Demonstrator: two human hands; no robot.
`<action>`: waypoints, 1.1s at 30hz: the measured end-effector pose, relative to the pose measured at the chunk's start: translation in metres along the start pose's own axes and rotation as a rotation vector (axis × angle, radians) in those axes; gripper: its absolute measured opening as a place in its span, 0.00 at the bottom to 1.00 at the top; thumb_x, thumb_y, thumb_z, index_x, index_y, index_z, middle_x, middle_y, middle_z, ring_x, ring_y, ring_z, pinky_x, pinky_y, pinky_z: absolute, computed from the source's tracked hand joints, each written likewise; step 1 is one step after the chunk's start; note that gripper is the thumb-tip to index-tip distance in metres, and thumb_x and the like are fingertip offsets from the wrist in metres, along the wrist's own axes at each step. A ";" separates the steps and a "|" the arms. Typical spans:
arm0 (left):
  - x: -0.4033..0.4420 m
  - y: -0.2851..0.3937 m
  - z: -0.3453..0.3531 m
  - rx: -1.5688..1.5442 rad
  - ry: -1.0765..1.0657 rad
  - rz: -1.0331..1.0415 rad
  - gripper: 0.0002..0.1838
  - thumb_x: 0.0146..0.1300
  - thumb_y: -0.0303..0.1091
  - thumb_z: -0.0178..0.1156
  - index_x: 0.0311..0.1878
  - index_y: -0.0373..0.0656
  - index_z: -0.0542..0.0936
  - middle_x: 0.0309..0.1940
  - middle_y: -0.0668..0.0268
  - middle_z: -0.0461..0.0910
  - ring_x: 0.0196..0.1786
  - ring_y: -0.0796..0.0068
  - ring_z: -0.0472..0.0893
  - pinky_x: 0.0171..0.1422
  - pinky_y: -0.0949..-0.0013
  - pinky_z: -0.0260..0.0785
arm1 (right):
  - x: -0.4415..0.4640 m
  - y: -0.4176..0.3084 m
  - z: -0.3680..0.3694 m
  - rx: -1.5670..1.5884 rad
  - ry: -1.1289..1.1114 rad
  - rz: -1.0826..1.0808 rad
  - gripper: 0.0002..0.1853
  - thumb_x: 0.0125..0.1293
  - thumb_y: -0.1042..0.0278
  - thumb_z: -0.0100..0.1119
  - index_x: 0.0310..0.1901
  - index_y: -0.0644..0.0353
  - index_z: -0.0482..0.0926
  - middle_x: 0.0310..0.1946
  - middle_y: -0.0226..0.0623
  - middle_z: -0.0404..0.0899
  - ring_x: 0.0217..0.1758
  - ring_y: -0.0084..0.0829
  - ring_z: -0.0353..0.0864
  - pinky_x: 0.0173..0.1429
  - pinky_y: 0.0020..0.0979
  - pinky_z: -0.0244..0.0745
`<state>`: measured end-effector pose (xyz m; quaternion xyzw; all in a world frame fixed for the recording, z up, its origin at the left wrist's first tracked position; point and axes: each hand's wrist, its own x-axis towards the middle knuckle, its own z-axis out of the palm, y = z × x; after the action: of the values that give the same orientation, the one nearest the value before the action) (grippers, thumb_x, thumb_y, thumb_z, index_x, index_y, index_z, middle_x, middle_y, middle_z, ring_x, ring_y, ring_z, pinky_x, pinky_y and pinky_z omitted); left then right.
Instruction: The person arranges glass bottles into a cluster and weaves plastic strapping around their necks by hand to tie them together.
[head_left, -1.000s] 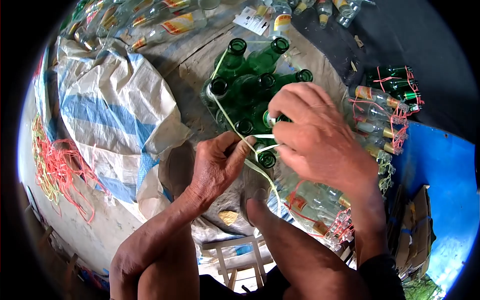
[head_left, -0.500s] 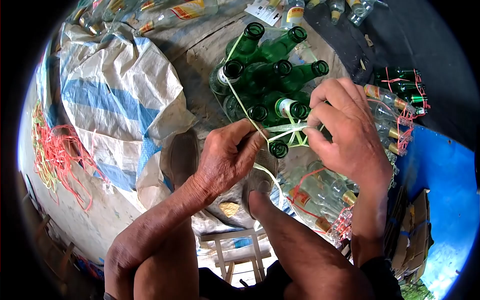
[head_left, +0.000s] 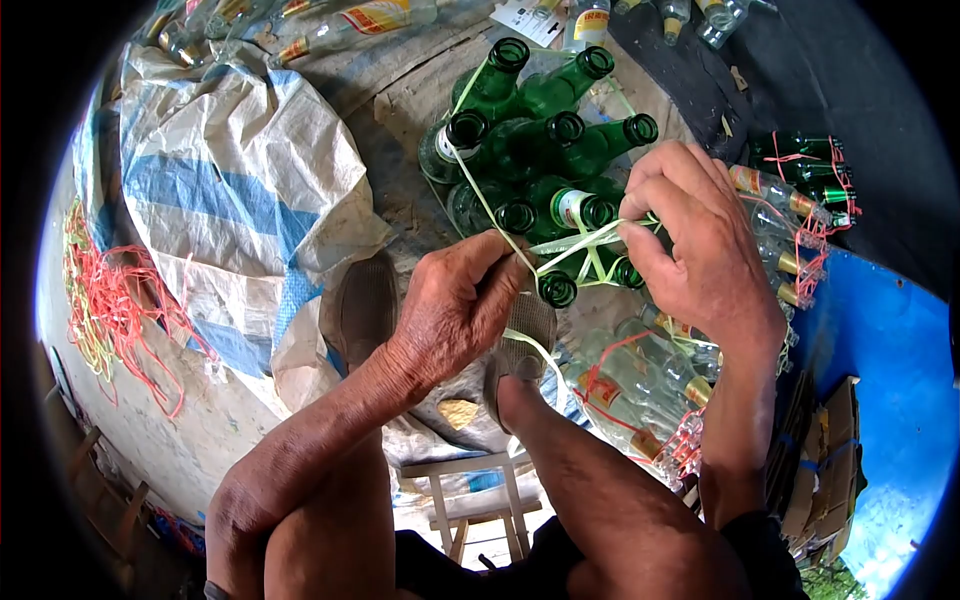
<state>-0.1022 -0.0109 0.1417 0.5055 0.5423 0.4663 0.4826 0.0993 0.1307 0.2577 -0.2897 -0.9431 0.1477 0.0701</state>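
Note:
Several green glass bottles (head_left: 518, 150) stand close together in front of me, with pale green twine (head_left: 478, 192) running around and between their necks. My left hand (head_left: 462, 300) pinches the twine at the near left side of the group, beside the nearest bottle neck (head_left: 557, 289). From there the strands stretch right to my right hand (head_left: 700, 250), whose thumb and index finger are closed on them beside the right-hand necks. A loose tail of twine hangs below my left hand toward my foot.
A white and blue woven sack (head_left: 240, 190) lies left, with red and green twine (head_left: 115, 310) beyond it. Clear bottles tied with red twine (head_left: 625, 385) lie at the right. More bottles (head_left: 375, 17) lie at the top. My feet flank the work; a wooden stool (head_left: 470, 500) is below.
The bottles appear higher and further right than a second ago. My right hand has drawn away from my left, stretching the strands, and has risen slightly since half a second ago.

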 end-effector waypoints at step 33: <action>0.001 -0.001 0.004 -0.087 -0.006 -0.077 0.11 0.83 0.32 0.62 0.57 0.34 0.86 0.28 0.77 0.74 0.31 0.89 0.69 0.33 0.77 0.63 | 0.030 0.017 0.012 0.049 -0.124 0.074 0.01 0.67 0.76 0.62 0.38 0.61 0.82 0.37 0.47 0.83 0.44 0.58 0.84 0.47 0.55 0.76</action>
<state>-0.0986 -0.0096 0.1405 0.4642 0.5393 0.4689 0.5232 0.0810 0.1585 0.2423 -0.3129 -0.9303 0.1910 0.0129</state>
